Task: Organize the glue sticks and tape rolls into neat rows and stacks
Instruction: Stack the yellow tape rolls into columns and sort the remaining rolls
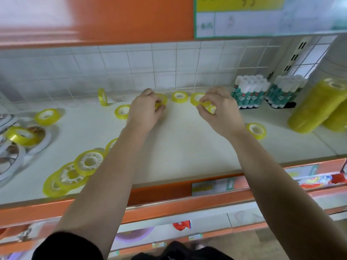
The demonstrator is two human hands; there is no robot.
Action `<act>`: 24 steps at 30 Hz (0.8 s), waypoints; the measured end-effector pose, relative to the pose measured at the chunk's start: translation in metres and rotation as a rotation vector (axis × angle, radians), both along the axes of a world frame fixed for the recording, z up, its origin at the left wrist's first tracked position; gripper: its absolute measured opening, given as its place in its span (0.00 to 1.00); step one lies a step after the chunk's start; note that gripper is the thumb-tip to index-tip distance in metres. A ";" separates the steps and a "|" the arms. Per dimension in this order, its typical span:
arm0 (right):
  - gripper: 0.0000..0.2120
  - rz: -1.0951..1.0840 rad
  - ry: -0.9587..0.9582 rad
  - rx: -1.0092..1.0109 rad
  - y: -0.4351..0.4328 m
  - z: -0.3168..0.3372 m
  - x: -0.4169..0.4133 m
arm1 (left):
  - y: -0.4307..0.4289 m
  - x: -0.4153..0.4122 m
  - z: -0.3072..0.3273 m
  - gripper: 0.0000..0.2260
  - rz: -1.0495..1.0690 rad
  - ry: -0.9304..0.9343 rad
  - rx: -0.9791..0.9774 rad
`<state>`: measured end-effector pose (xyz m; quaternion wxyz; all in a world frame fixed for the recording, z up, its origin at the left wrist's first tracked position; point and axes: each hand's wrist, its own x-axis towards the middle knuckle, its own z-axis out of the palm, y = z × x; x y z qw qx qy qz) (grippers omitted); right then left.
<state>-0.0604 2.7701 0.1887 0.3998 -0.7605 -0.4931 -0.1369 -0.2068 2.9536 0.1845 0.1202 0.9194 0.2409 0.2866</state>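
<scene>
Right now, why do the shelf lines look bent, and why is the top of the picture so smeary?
In the head view the wide-angle lens bows the orange shelf edge and tiled wall; the orange panel and poster up top are blurred, the text unreadable; light is soft and even, with faint shadows under the tape rolls.

You are wearing a short black sleeve on your left arm; both forearms are running bare to your left hand and right hand.
</scene>
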 end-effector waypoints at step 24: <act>0.08 -0.094 -0.031 0.131 -0.200 0.021 0.071 | -0.221 0.082 0.018 0.10 -0.168 -0.243 -0.043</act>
